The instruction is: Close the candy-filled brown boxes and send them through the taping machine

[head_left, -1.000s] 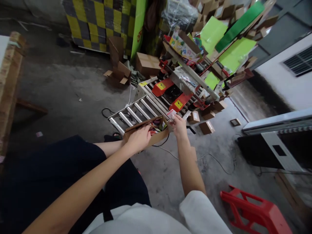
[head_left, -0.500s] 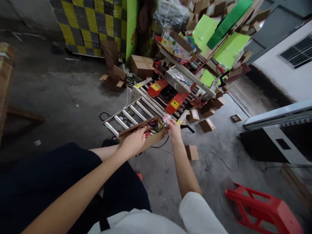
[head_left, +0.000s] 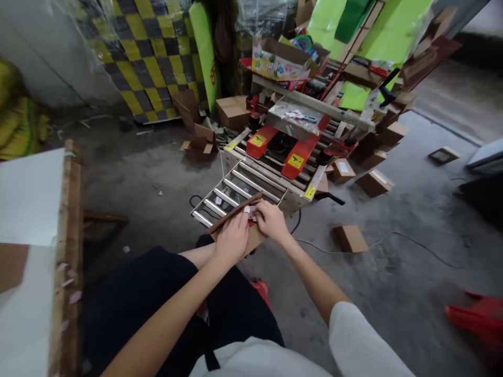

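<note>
A small open cardboard box is tilted at the near end of the roller conveyor, over my lap. My left hand lies across its opening, fingers stretched out over the contents. My right hand is at the far right end of the box, fingers curled and pinched together at the opening. Between the hands show a small white piece and bits of pink and red. What my right fingers hold is hidden. My hands cover most of the contents.
A carton-sealing machine with orange guides stands beyond the conveyor. A printed carton sits on top. Cardboard boxes lie on the floor at right. A wooden-edged table is at left, a red stool at lower right.
My right hand has come down and left to the box opening with the small white-and-red label it held up. My left hand stays over the box. The view has shifted left.
</note>
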